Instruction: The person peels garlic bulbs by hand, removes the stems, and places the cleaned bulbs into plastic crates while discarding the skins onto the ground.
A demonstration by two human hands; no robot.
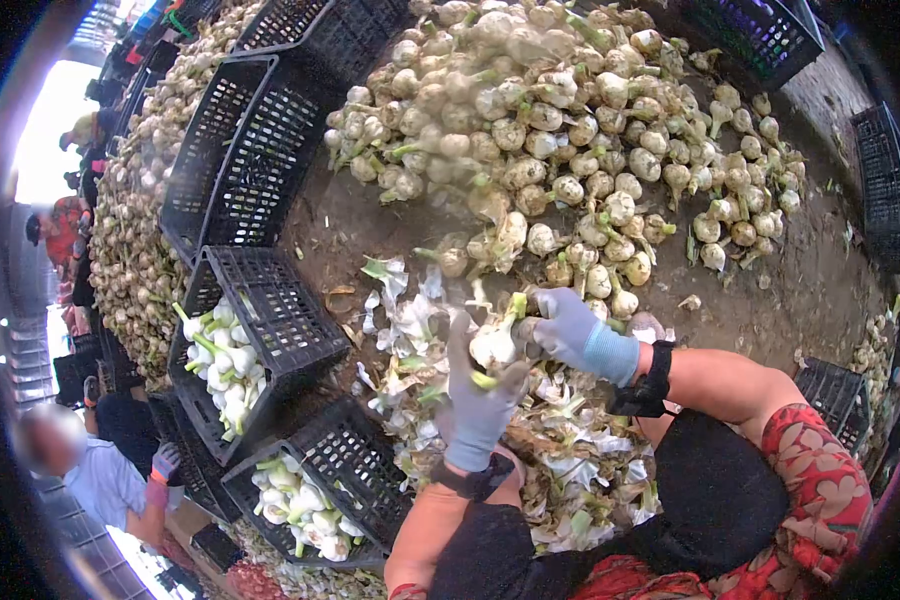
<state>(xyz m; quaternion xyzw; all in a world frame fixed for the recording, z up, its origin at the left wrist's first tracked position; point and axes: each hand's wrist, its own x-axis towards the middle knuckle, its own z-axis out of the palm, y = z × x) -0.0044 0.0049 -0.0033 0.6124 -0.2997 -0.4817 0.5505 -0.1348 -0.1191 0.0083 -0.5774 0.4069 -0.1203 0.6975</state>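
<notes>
My left hand (482, 405), in a pale grey glove with dirty fingertips, is closed around a white garlic bulb (492, 346) with a short green stem. Against the stem side of this bulb, the curled fingers of my gloved right hand (575, 330) are pressed together; the exact grip of their tips is partly hidden. Loose garlic skins (580, 455) lie below both hands and between my knees. Just beyond the hands begins a large heap of unpeeled garlic bulbs (530, 130) with dirty skins and cut stems.
At left stand black crates; one crate (280, 300) and a nearer crate (345, 465) hold cleaner white garlic. Another black crate (240, 150) stands farther off. More crates are at right. A co-worker (120, 480) sits at lower left, beside a long garlic heap (140, 220).
</notes>
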